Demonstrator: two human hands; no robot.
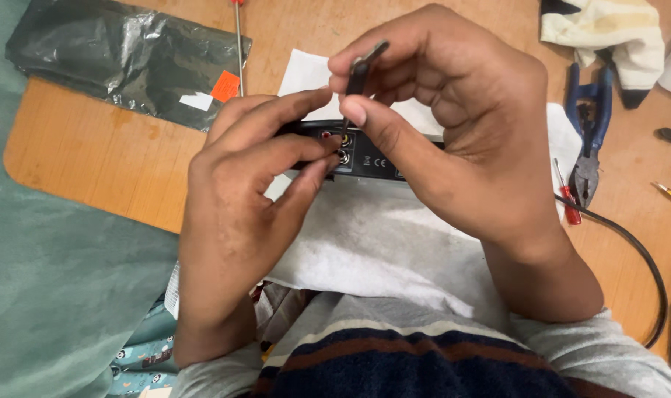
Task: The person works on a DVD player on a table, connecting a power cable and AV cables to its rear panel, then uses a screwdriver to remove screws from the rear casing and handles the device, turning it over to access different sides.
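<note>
a person's left hand [239, 199] grips the end of a slim black device [365, 151], fingers wrapped over its top to keep it steady on edge, its socket panel facing up toward the camera. the right hand [453, 125] pinches a small dark tool [361, 70] between thumb and fingers, its thin tip pointed down at the sockets. the device rests on a white cloth [372, 243] that pads the wooden bench [92, 162]. blue pliers [589, 133] and a red screwdriver [567, 195] lie within reach to the right.
</note>
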